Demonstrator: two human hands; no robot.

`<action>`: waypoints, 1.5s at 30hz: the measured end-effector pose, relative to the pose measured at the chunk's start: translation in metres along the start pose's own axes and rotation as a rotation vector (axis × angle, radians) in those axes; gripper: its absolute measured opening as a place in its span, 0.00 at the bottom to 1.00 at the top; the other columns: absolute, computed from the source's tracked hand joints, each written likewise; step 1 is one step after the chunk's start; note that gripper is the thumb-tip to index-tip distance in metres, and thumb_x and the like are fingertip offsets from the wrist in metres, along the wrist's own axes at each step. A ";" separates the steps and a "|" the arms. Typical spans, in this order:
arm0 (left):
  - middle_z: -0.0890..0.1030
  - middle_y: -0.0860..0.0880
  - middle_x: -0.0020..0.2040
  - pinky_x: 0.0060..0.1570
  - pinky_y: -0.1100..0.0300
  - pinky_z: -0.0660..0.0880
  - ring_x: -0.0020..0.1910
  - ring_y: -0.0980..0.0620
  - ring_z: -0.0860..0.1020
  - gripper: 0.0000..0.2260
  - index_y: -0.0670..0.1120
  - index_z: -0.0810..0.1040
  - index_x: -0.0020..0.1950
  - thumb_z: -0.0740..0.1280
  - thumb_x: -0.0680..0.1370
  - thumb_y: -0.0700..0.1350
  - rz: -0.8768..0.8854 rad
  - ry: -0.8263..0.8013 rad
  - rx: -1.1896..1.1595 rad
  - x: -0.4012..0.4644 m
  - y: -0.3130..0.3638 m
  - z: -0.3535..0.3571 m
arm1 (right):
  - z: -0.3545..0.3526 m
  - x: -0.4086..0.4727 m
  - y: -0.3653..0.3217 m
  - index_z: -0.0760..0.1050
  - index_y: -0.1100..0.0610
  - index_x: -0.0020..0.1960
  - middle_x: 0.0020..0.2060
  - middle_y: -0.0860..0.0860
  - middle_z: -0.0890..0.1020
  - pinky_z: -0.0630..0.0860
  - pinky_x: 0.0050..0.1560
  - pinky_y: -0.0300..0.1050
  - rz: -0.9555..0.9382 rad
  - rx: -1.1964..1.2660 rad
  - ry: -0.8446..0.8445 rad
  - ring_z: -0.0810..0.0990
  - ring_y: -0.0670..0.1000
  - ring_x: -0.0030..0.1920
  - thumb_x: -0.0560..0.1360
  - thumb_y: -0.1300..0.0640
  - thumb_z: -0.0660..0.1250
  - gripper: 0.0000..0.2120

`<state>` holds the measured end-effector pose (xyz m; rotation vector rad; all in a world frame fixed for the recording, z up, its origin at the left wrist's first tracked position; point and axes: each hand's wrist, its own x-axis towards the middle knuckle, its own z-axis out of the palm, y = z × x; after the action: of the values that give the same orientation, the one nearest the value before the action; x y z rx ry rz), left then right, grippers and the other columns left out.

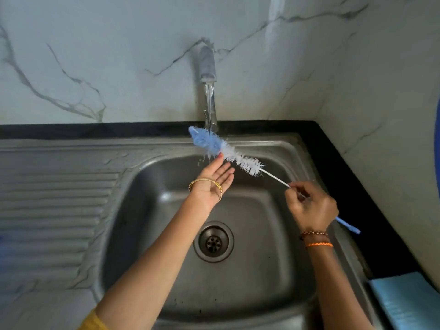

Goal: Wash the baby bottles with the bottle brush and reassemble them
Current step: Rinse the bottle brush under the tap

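Bottle brush (228, 153) is held across the sink basin (166, 201) at a slant, bristle head up-left under the tap (207, 65), handle end trailing down-right past the wrist. Water stream (209, 103) lands on the blue part of the bristles, prob. why the head is pushed that far back: wet or rinse the thick end first. Right hand (312, 208) pinches the thin white wire stem w/ curled fingers, well back from the bristles; that grip keeps the hand out of the spray and lets the stem be rolled btwn fingertips. Left hand (214, 179) is palm-up, fingers straight and relaxed, gripping nothing, fingertips just touching the underside of the bristles near where blue meets white; looks like it's there to support the head or rub through it under the water. No baby bottles visible in this view, so they're either off-frame or not brought over yet; I'd judge this as brush prep or brush rinse, can't tell which. Drain (213, 241) sits open below. Ribbed drainboard (59, 206) lies to the left; a light blue sheet-like item (404, 303) sits at the right edge on the black counter (333, 163), can't ID it.
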<state>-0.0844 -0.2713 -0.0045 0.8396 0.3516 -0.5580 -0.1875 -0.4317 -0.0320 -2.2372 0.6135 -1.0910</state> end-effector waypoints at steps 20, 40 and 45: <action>0.81 0.51 0.35 0.32 0.67 0.74 0.29 0.57 0.79 0.04 0.45 0.76 0.41 0.69 0.73 0.38 0.126 0.171 -0.005 0.032 0.046 -0.010 | 0.069 0.040 -0.037 0.81 0.56 0.39 0.36 0.50 0.84 0.77 0.45 0.56 -0.294 0.141 -0.209 0.82 0.53 0.36 0.68 0.53 0.60 0.13; 0.81 0.50 0.29 0.52 0.60 0.74 0.30 0.55 0.75 0.07 0.44 0.74 0.37 0.68 0.73 0.36 0.080 0.208 -0.180 0.017 0.027 -0.033 | 0.057 0.020 -0.020 0.78 0.59 0.32 0.27 0.55 0.80 0.70 0.41 0.49 -0.212 -0.027 -0.281 0.79 0.59 0.32 0.71 0.40 0.54 0.25; 0.78 0.50 0.39 0.40 0.59 0.69 0.36 0.52 0.76 0.05 0.46 0.75 0.40 0.68 0.74 0.38 0.139 0.178 -0.133 0.015 0.053 -0.021 | 0.063 0.037 -0.042 0.81 0.60 0.37 0.33 0.59 0.82 0.63 0.40 0.42 -0.146 -0.026 -0.319 0.79 0.60 0.40 0.71 0.44 0.58 0.22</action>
<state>-0.0430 -0.2312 0.0062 0.7805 0.4838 -0.3273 -0.1091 -0.4060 -0.0154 -2.4412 0.3363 -0.7693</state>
